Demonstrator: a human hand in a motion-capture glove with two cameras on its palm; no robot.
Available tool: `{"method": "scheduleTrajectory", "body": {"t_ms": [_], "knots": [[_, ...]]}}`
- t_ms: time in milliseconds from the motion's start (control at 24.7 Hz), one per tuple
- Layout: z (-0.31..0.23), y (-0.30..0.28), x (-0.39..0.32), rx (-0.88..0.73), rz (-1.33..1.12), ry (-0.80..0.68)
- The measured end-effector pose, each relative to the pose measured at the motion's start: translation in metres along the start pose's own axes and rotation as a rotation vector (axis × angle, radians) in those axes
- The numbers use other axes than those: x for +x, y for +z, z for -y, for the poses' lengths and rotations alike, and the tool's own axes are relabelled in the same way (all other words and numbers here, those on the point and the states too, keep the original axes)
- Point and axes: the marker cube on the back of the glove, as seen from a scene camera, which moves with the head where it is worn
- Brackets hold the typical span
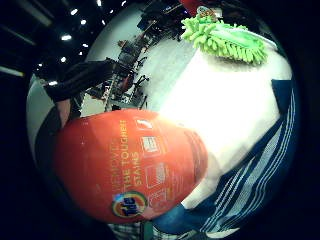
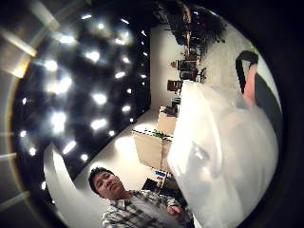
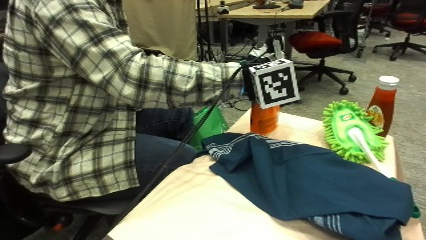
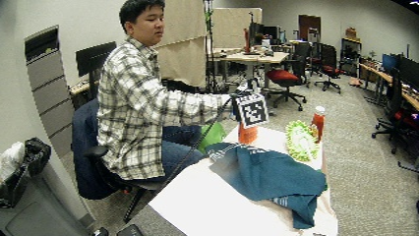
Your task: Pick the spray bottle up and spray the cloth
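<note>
The gloved right hand [image 3: 256,67] sits at the top of the orange plastic spray bottle [image 3: 264,118], centre of the outside view, but the marker hides its fingers, so I cannot tell whether they have closed on it. The bottle stands on the white table [image 3: 200,210], beside the crumpled dark blue striped cloth [image 3: 313,185] at lower right. To do this well, I'd settle the trigger before lifting, then turn the nozzle towards the cloth and away from the lime-green fluffy duster [image 3: 353,131].

The spray bottle [image 3: 264,119] is orange, with a printed label that shows in the little finger side palm view [image 1: 131,170]. It stands upright at the far edge of the table. The cloth [image 3: 306,180] is dark blue with thin white stripes near its edges; it lies crumpled and spread on the table, just beside the bottle
</note>
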Motion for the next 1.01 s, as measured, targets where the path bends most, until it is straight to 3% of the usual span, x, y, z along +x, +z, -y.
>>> {"method": "scheduleTrajectory", "body": {"t_ms": [1012], "knots": [[-0.020, -0.010, 0.019, -0.130, 0.065, 0.013]]}}
